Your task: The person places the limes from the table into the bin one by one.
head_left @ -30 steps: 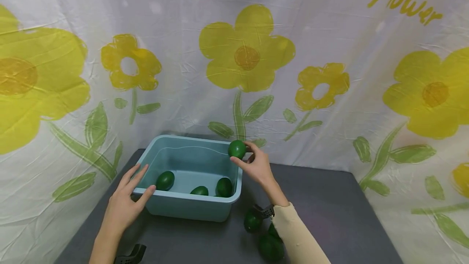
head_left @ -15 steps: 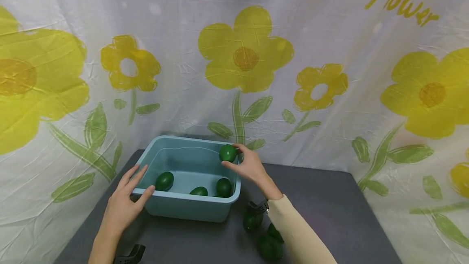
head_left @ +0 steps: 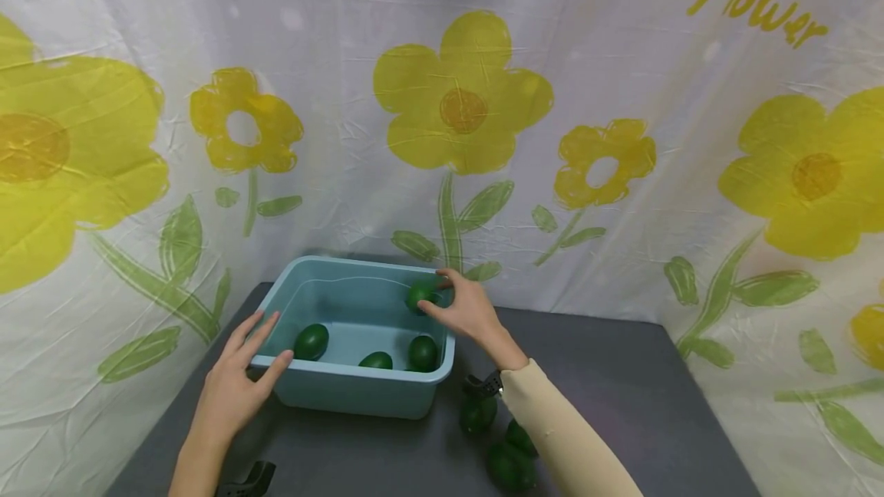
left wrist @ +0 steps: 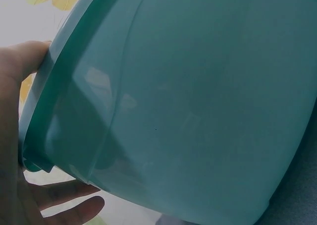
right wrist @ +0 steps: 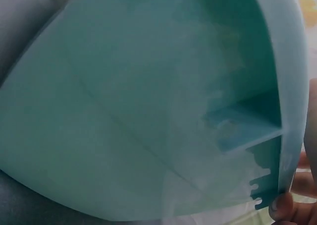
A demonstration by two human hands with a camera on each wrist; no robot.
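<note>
In the head view a light blue plastic bin stands on the dark table. Inside lie a dark green avocado at the left, one near the front wall and one at the right. My left hand rests on the bin's front left corner, fingers spread and fairly straight. Over the back right corner my right hand has its thumb and fingers parted. A blurred avocado is just beyond them, inside the rim. In the right wrist view the bin's wall hides that avocado.
To the right of the bin, several more avocados lie on the table, among them one near the right wrist and one closer to me. The right sleeve partly covers this group. A flower-printed curtain hangs behind the table.
The right hand has moved left over the bin's rim with an avocado. Its fingers have since let go, and the avocado is lower and blurred. The left hand has stayed in place.
</note>
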